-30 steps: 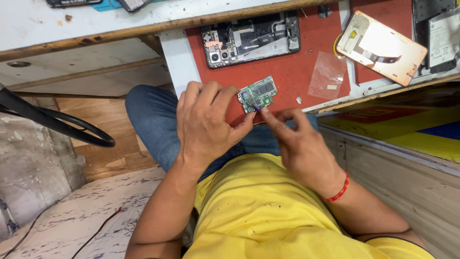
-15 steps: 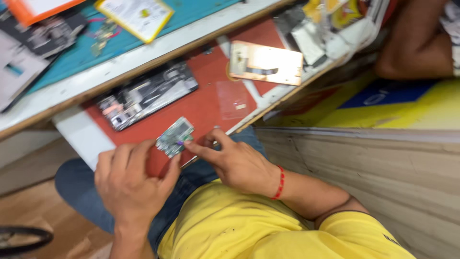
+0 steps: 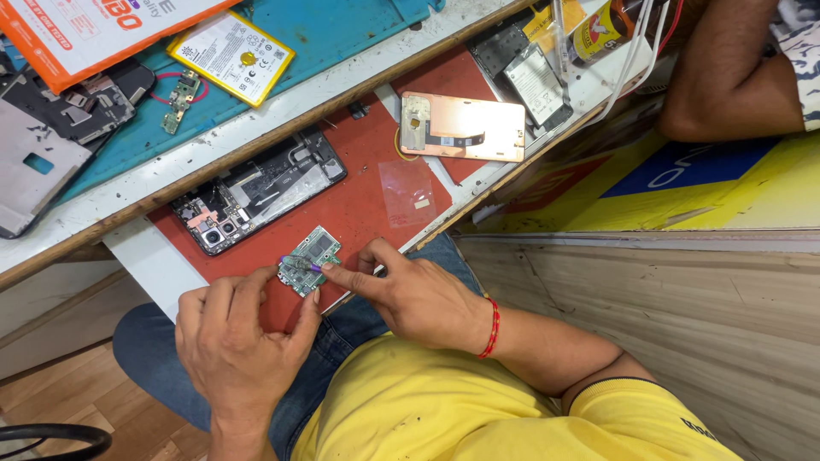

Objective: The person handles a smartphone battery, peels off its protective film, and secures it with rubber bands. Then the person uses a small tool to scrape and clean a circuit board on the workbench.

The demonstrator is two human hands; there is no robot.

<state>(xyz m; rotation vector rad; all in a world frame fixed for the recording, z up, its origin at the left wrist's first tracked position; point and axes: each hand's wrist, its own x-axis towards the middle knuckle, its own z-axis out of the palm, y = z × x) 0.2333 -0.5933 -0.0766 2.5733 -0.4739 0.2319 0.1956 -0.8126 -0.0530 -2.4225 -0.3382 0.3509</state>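
Wooden floor (image 3: 77, 393) under workbench (image 3: 111, 201), plywood wall (image 3: 683, 307) beside.

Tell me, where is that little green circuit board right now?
The green circuit board sits low in the head view, left of centre, on the red mat, pinched between the left hand and right hand, just below the opened phone.

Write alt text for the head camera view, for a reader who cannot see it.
A person's left hand steadies a small green circuit board on a red mat while the right hand touches it with a thin purple-tipped tool. An opened phone and a rose-gold back cover lie nearby.
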